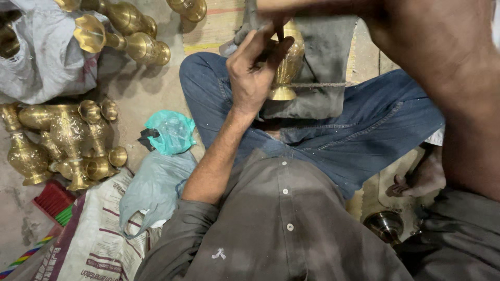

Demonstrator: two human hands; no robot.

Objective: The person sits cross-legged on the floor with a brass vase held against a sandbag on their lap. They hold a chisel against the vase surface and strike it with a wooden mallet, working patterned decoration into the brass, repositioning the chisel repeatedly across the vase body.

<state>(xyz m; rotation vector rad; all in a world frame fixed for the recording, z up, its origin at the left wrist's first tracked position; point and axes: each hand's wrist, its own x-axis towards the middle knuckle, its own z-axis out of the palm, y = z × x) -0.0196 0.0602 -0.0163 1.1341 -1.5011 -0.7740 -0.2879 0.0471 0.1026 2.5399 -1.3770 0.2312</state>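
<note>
Left hand (255,67) clamped on brass vase (289,62); right hand's grip out of sight.

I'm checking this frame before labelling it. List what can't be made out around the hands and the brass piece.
1. Right hand: head view, only the forearm shows; the top edge cuts the hand off.
2. Brass vase: mostly hidden by the left hand and a grey cloth.
3. Tool in the left hand: too blurred and covered by fingers to identify.

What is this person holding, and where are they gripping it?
The left hand grips a brass vase around its body, over a grey cloth on the lap. The right hand is out of view.
</note>
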